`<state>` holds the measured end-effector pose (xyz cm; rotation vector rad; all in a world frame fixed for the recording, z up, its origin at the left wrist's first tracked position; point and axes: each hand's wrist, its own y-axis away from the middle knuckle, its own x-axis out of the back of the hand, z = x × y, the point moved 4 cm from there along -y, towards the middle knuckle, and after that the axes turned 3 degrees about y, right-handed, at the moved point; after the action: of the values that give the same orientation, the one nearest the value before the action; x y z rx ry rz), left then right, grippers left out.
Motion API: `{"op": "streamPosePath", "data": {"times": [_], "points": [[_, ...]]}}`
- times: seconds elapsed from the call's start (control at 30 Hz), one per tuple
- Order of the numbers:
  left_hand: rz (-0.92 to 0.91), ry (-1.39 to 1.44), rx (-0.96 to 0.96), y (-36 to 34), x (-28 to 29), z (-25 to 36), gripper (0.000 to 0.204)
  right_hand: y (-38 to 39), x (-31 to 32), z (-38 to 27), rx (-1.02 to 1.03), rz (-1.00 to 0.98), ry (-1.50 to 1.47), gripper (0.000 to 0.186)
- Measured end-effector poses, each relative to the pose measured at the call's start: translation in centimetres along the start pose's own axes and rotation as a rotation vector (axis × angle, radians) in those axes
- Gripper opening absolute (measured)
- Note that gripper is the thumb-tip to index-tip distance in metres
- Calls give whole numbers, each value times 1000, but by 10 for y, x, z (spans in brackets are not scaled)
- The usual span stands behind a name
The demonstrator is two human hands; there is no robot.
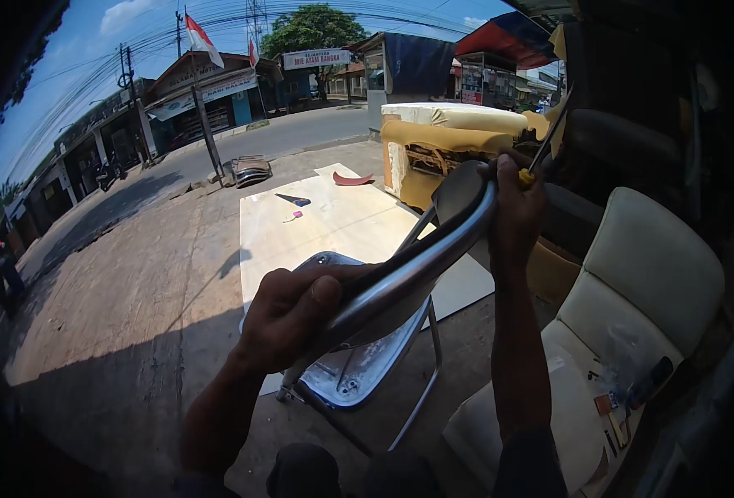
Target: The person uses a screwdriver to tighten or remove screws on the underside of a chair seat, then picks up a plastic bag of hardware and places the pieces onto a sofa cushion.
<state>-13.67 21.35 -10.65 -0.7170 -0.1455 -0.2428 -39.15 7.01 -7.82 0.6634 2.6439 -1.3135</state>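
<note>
On a roadside concrete yard, half sun and half shade, a metal-framed chair stands between the person's forearms, its bright tubular back rail running slantwise from near left to far right. Left hand clenched round the rail's near end, thumb on top. Right hand up at the far end, against the rail's curve, fingers also closed on a yellow-handled tool, its thin shaft pointing up and to the right; how firmly this hand grips the rail, cannot tell. Dark backrest panel inside the rail; scuffed metal seat pan below, legs on the ground. Beyond it, pale sheets laid flat, bearing a dark-bladed saw, a small pink object and a curved red strip. To the right, a cream padded chair, with hand tools and clear plastic on its seat. Behind the sheets, a partly stripped sofa, tan covering and inner frame showing. Further off, a stack of curved panels near the road; shopfronts across, red-and-white flag on a pole.
</note>
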Motion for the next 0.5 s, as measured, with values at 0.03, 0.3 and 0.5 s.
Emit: {"op": "streamPosePath", "data": {"times": [0.03, 0.3, 0.5], "points": [[-16, -42, 44, 5, 7, 0, 51, 1, -7, 7, 11, 8, 7, 27], [55, -156, -50, 15, 4, 8, 51, -11, -4, 8, 248, 13, 270, 33], [74, -428, -306, 6, 3, 7, 60, -4, -2, -11, 177, 76, 226, 23]]}}
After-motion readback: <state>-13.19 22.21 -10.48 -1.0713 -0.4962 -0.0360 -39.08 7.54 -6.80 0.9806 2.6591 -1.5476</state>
